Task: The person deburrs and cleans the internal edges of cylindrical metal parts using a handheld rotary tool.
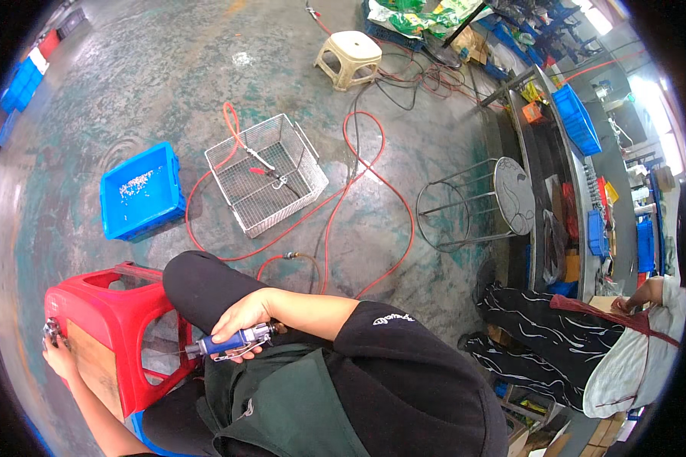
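Note:
My right hand [243,317] is wrapped round a blue and silver air die grinder [229,343], with a thin shaft at its front pointing left. The grinder is over the near side of a red plastic stool [139,362], close to my legs. A wooden board [93,364] lies on the stool's seat. At the far left edge of the stool, my left hand [59,359] has its fingers closed on a small shiny metal part [52,330]. The part's exact shape is too small to make out. The grinder's tip is apart from it.
A blue bin [177,199] with small pale bits inside stands ahead, beside a wire basket [240,217] holding an air gun. A red air hose [411,221] loops over the floor. A round stool [514,196], a cream stool [351,47] and a co-worker [633,350] at a bench are farther off.

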Demonstrator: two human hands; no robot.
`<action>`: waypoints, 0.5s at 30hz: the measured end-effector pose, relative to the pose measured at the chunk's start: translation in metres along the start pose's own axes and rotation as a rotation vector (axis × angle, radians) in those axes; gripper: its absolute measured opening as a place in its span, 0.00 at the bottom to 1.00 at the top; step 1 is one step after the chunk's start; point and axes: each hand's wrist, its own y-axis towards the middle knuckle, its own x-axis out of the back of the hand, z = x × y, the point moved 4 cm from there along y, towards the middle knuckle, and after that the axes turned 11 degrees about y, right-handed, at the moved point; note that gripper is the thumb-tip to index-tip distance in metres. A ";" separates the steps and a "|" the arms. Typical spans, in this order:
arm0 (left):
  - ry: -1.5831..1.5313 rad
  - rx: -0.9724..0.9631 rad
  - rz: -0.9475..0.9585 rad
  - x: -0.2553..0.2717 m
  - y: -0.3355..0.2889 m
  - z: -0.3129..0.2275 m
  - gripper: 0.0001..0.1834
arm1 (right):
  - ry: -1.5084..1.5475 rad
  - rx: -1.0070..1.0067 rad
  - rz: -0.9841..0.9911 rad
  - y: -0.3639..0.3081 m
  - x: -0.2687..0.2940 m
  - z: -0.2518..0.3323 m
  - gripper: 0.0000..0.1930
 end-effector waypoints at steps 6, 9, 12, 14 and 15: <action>-0.065 -0.014 -0.056 0.016 -0.003 0.024 0.22 | -0.031 0.008 -0.020 0.001 0.001 0.006 0.25; -0.176 -0.045 -0.124 0.034 -0.027 0.040 0.21 | -0.031 0.013 -0.044 0.001 0.001 0.007 0.25; -1.134 0.049 0.115 0.062 -0.080 0.050 0.20 | -0.089 0.003 -0.094 0.008 -0.001 0.005 0.24; -1.766 0.118 0.442 0.082 -0.125 0.042 0.19 | -0.059 -0.042 -0.106 0.010 -0.008 0.002 0.24; -1.806 0.180 0.477 0.095 -0.149 0.031 0.19 | -0.143 -0.011 -0.162 0.010 -0.010 0.003 0.24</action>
